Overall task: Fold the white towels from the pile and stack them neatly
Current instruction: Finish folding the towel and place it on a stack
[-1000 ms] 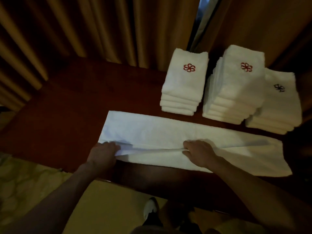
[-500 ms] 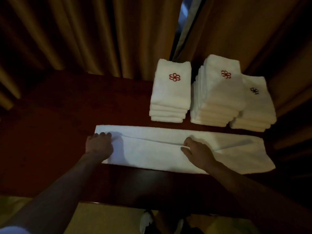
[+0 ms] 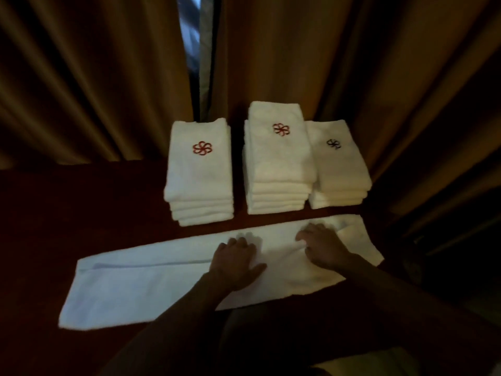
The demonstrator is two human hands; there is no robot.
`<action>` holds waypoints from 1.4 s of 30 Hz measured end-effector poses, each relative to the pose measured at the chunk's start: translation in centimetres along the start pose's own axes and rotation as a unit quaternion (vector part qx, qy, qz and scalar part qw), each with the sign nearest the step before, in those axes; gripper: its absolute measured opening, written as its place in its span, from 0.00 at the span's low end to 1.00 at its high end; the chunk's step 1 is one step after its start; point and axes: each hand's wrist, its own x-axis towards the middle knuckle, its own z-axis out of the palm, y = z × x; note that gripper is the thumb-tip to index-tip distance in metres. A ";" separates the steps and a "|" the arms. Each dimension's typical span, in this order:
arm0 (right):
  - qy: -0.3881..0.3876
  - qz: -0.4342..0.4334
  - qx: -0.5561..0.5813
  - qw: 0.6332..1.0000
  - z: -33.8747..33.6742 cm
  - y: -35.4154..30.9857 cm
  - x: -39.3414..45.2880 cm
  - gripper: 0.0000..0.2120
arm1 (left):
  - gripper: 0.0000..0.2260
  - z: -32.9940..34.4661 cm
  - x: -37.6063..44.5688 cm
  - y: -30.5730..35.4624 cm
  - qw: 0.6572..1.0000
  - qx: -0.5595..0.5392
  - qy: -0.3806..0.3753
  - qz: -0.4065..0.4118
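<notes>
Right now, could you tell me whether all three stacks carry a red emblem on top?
No, the right stack carries a dark emblem.

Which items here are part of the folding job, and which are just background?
In the job: long towel, left hand, right hand, left stack, middle stack, right stack.
Background: table, curtains.

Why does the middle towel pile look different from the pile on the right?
The middle stack of folded white towels stands taller than the right stack of folded white towels. The middle stack's top towel has a red flower emblem; the right stack's emblem is dark. The middle stack partly hides the right one's edge. Both are white, folded, on the dark table.
</notes>
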 end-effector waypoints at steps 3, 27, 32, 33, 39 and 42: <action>-0.019 0.030 -0.077 0.996 -1.1 5.3 -0.4 0.18 | 0.32 -0.1 2.2 3.5 1.000 0.005 -0.028 0.010; 0.103 0.129 0.206 0.964 0.1 17.1 1.3 0.09 | 0.12 -0.6 11.0 6.8 0.973 -0.156 -0.042 -0.162; 0.101 0.172 0.157 0.967 0.2 17.0 0.9 0.19 | 0.12 -0.3 10.1 6.2 0.964 -0.217 -0.056 -0.146; 0.094 0.170 0.163 0.967 0.3 17.0 0.8 0.19 | 0.10 -0.1 9.9 6.0 0.964 -0.222 -0.052 -0.138; 0.074 0.194 0.318 0.925 0.4 16.7 -1.0 0.20 | 0.09 0.5 9.7 5.8 0.969 -0.210 -0.028 -0.126; 0.046 0.235 0.274 0.931 1.8 16.5 -2.7 0.22 | 0.10 0.4 9.7 5.7 0.972 -0.200 -0.023 -0.122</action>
